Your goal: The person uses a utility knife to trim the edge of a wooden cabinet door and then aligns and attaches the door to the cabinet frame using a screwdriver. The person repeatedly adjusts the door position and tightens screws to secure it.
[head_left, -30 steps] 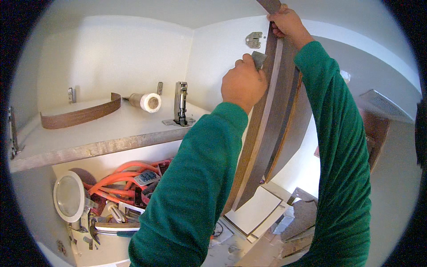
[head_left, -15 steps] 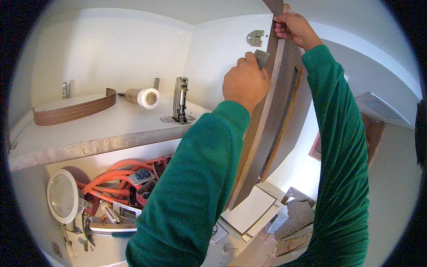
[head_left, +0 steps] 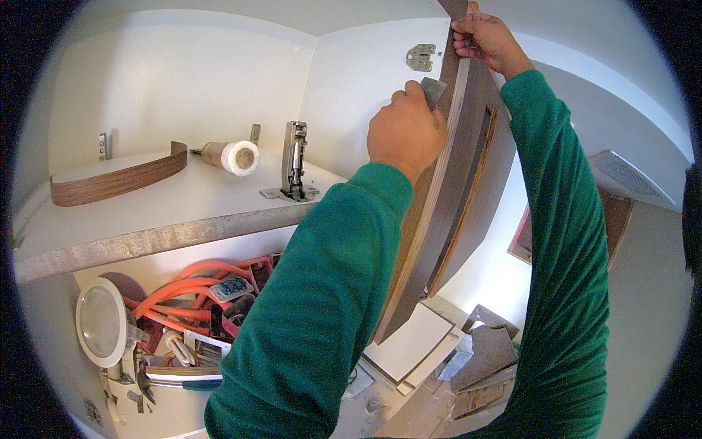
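My left hand [head_left: 407,134] is closed round a flat grey metal scraper blade [head_left: 433,89], which lies close to the edge of a dark brown wooden cabinet door [head_left: 479,157]. Whether the blade has a handle is hidden by the fingers. Higher up, at the door's top, my right hand [head_left: 490,42] pinches a brown edge-banding strip [head_left: 455,9]. The strip runs down along the door edge beside the left hand. A metal hinge plate [head_left: 422,57] is fixed to the white cabinet wall just left of the door.
On the white shelf [head_left: 157,234] are a curled wood-grain strip [head_left: 121,183], a cylindrical roll [head_left: 232,157] and an upright metal hinge [head_left: 295,161]. Orange hoses [head_left: 175,296], a round lamp [head_left: 101,322] and assorted fittings crowd the space below. White panels [head_left: 413,340] lie beneath the door.
The view has shifted very slightly. Both hands keep nearly the same places on the door, the left with the scraper and the right at the strip.
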